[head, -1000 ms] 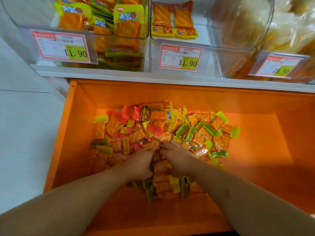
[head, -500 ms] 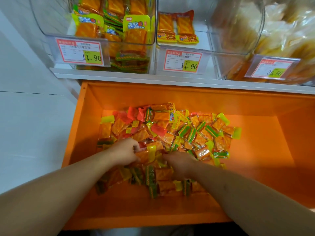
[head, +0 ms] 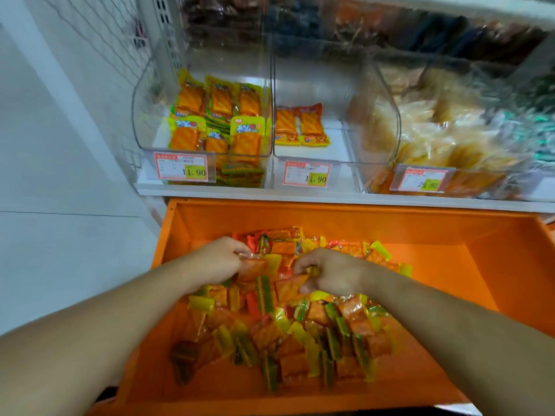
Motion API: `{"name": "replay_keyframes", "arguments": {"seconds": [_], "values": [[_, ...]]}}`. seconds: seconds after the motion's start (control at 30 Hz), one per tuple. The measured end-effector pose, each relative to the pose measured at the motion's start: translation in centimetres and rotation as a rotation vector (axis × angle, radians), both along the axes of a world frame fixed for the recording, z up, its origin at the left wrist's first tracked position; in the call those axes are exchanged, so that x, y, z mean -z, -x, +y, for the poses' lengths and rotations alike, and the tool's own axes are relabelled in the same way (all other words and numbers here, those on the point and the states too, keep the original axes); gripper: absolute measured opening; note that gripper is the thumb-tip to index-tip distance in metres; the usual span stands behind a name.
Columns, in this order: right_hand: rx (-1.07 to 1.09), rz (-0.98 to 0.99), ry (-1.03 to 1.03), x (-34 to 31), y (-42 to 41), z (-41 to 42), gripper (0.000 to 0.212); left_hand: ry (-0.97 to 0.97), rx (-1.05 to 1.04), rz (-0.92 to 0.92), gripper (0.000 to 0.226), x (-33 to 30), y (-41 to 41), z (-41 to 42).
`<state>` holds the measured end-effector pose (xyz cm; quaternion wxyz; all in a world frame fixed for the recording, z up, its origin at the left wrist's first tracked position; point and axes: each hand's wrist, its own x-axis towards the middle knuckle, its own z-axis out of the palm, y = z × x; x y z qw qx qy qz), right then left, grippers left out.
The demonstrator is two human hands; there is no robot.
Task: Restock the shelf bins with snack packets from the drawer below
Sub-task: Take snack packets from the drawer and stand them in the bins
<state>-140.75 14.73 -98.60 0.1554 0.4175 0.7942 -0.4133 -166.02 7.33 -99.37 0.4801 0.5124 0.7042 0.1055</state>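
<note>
Early on: left hand (head: 220, 259) and right hand (head: 330, 273) gripping packets (head: 270, 277) in drawer (head: 450, 265); middle bin (head: 315, 159) above nearly bare.

Snack packets (head: 288, 334) lie in the drawer (head: 450, 283) below three shelf bins (head: 336, 157).

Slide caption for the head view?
Both hands, left hand and right hand, grip snack packets over the orange drawer.
</note>
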Motion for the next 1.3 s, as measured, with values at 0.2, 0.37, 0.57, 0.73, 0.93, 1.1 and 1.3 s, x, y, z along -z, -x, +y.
{"name": "replay_keyframes", "arguments": {"seconds": [0.2,0.37,0.57,0.73,0.93,1.1,1.3], "values": [[0.237,0.322,-0.3,-11.5,0.3,-1.6,0.031,-0.053,-0.175,-0.528,0.025,-11.5,-0.6,-1.7],[0.227,0.429,-0.608,-15.9,0.8,-4.5,0.034,-0.086,-0.236,-0.824,0.037,-17.6,-1.4,-4.7],[0.192,0.401,-0.699,-16.6,1.9,-5.7,0.045,-0.274,-0.121,-0.438,0.026,-17.9,-1.4,-5.5],[0.433,0.452,-0.462,-17.2,2.5,-4.1,0.08,-0.372,-0.214,-0.265,0.02,-18.5,-1.0,-4.2],[0.339,0.568,-0.226,-18.6,3.0,-2.9,0.032,-0.299,-0.069,-0.269,0.026,-19.8,0.3,-3.4],[0.317,0.777,-0.137,-20.2,3.9,-3.7,0.032,-0.055,-0.185,-0.714,0.053,-20.5,2.2,-2.4],[0.224,0.855,-0.272,-20.4,4.2,-4.2,0.035,0.047,-0.062,-0.867,0.033,-19.1,2.2,-2.5]]}}
